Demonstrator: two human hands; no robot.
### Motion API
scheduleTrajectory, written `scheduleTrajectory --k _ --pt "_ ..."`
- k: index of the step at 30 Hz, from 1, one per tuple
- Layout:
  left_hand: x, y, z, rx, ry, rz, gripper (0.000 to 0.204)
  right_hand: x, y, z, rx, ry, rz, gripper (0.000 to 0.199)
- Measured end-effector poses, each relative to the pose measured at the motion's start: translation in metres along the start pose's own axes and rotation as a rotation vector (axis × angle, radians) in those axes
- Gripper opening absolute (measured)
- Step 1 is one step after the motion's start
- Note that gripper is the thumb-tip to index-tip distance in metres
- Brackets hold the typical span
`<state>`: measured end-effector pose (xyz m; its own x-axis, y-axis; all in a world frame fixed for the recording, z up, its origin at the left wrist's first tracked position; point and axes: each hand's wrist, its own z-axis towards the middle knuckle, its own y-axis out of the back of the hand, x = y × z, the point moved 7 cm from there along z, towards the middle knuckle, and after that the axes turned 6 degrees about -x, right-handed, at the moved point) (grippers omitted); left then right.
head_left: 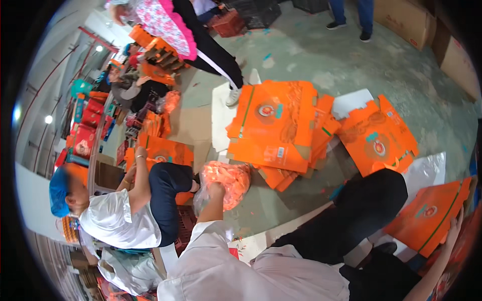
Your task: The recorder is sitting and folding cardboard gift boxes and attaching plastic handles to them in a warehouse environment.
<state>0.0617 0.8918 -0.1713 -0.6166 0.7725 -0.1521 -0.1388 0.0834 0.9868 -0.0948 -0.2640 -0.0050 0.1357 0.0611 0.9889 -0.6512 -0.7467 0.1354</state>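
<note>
My left hand (217,190) reaches into a clear plastic bag (205,181) full of thin orange pieces (235,184). Its fingertips are hidden there, so their grip cannot be made out. Far to the right, my right hand (456,227) holds the outer edge of a flat orange carton (427,213) with a green stripe, which stands tilted beside my leg. Ahead of me on the floor lies a stack of flat orange cartons (276,125). Another flat carton (374,140) rests to its right, with loose orange pieces (386,165) at its near edge.
At left sits a co-worker in a blue cap (59,193), an orange carton (170,150) before them. Another person's shoe (233,97) is beside the stack. Brown boxes (404,22) stand at far right. Clear plastic sheeting (427,168) lies near my knee.
</note>
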Motion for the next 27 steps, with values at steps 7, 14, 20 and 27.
scheduleTrajectory --k 7,14,20,27 --pt "-0.041 0.052 0.0 0.052 -0.118 0.232 0.027 0.007 0.0 0.009 0.024 0.033 -0.145 0.057" --pt "-0.007 0.021 0.027 0.287 0.167 -0.137 0.016 0.002 0.004 0.011 0.109 -0.019 -0.043 0.058" --pt "-0.024 0.024 0.003 0.368 0.603 -1.211 0.008 0.005 0.031 0.011 0.081 0.04 -0.165 0.058" --pt "-0.003 0.02 -0.019 0.475 0.808 -1.342 0.01 0.007 -0.009 0.019 0.072 0.112 -0.233 0.057"
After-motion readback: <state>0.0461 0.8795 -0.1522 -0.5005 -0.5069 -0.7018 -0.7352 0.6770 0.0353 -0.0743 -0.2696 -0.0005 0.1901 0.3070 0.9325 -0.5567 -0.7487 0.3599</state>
